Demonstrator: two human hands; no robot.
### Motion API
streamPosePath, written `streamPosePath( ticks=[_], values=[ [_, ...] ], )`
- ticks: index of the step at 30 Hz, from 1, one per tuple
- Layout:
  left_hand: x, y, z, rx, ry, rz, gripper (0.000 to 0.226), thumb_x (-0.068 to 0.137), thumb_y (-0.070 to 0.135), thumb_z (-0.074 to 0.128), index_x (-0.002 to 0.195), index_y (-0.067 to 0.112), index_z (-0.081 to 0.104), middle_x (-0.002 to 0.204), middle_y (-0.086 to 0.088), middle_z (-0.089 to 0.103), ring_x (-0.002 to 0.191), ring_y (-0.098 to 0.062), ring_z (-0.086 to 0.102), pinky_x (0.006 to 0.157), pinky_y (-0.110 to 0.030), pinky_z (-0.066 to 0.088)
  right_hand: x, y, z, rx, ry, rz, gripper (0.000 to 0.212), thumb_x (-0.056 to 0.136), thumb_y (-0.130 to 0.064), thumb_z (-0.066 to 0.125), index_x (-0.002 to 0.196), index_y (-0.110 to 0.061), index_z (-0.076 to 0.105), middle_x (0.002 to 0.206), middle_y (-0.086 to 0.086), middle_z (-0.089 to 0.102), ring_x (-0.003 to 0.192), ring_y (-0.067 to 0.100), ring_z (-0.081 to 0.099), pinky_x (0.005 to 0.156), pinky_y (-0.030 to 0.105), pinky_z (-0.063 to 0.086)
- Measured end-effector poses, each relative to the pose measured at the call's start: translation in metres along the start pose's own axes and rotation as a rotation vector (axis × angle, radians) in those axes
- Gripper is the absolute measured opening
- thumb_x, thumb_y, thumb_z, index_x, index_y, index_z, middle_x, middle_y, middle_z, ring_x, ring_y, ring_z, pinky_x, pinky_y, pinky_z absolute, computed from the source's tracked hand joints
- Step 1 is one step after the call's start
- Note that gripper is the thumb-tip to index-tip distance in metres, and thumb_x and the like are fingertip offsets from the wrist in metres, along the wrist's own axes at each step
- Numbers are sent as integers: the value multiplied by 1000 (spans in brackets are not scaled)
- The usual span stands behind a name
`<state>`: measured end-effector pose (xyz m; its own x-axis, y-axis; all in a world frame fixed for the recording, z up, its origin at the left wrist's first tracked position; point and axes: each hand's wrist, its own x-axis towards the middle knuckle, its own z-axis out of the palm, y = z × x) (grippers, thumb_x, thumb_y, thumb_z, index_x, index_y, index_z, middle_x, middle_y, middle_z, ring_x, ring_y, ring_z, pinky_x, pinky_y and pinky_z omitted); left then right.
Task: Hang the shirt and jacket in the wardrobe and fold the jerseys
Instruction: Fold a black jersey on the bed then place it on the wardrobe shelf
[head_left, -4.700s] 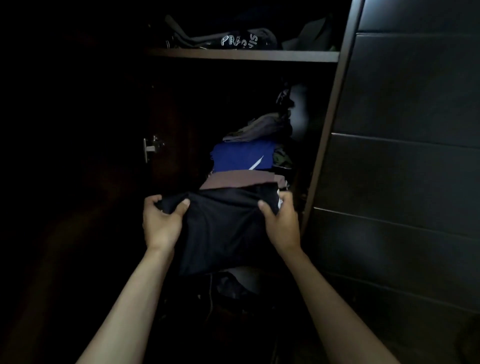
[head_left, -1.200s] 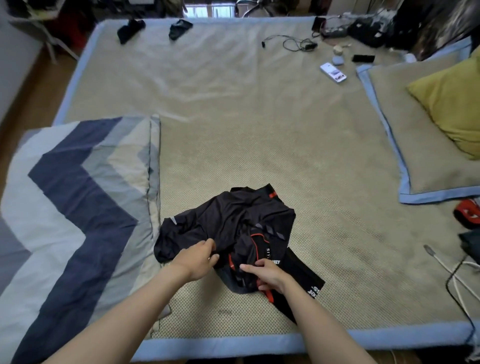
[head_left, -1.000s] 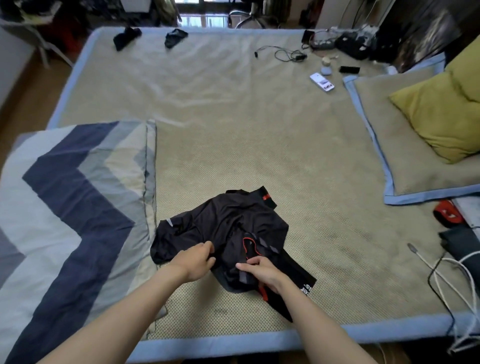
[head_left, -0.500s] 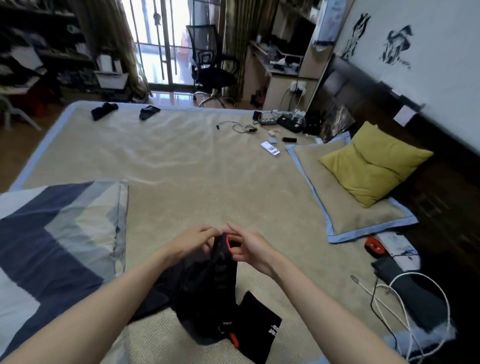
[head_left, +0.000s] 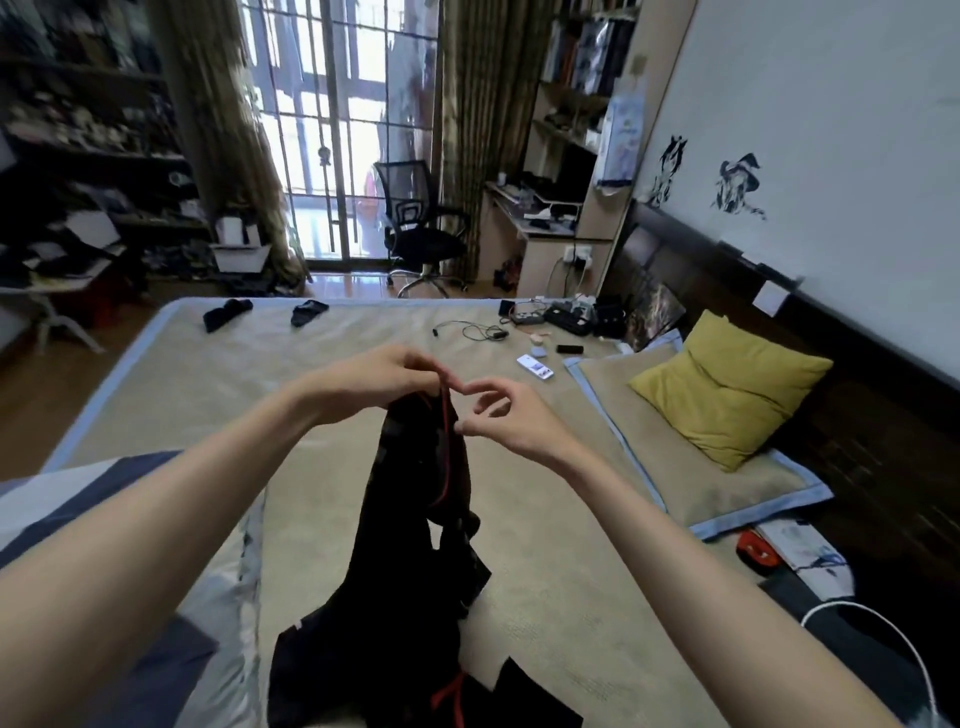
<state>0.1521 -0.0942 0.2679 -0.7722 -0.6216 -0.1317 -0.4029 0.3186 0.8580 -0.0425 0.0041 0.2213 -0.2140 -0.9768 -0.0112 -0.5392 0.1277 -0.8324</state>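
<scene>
Jersey (head_left: 410, 545) hangs lengthwise down mid-frame from the left hand (head_left: 379, 382), which pinches its top edge; right hand (head_left: 506, 415), released, hovers just beside.

Black jersey (head_left: 415, 597) bottom cut off by lower edge; shelf clutter blurred

Matt blk cloth jersey (head_left: 410, 571), woven mat (head_left: 332, 358)

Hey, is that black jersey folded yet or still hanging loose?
Not folded. The left hand pinches the black jersey by its top, so it hangs bunched down to the bed.
</scene>
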Motion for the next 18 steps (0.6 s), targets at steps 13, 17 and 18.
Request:
streamPosePath(
  ticks=[13,17,18],
  values=[
    [1,90,-62,128,191,141,12,94,28,68,94,23,79,105,-9,74,98,-20,66,84,-35,47,6,-39,5,-59,81,-112,11,93,-20,63,99,-16,72,92,-1,75,87,13,69,81,35,54],
    [-4,90,-84,152,196,158,9,94,28,70,96,23,77,98,-5,76,92,-15,68,86,-33,50,4,-35,-33,27,117,-32,25,97,-18,49,80,-4,61,69,-3,48,64,11,43,63,32,33],
    [-7,89,-90,146,187,158,8,94,25,69,97,23,77,97,-5,76,91,-15,68,89,-34,52,3,-35,-47,48,163,-13,28,93,-22,47,80,-3,61,67,-4,46,63,10,41,61,32,30]
  ],
)
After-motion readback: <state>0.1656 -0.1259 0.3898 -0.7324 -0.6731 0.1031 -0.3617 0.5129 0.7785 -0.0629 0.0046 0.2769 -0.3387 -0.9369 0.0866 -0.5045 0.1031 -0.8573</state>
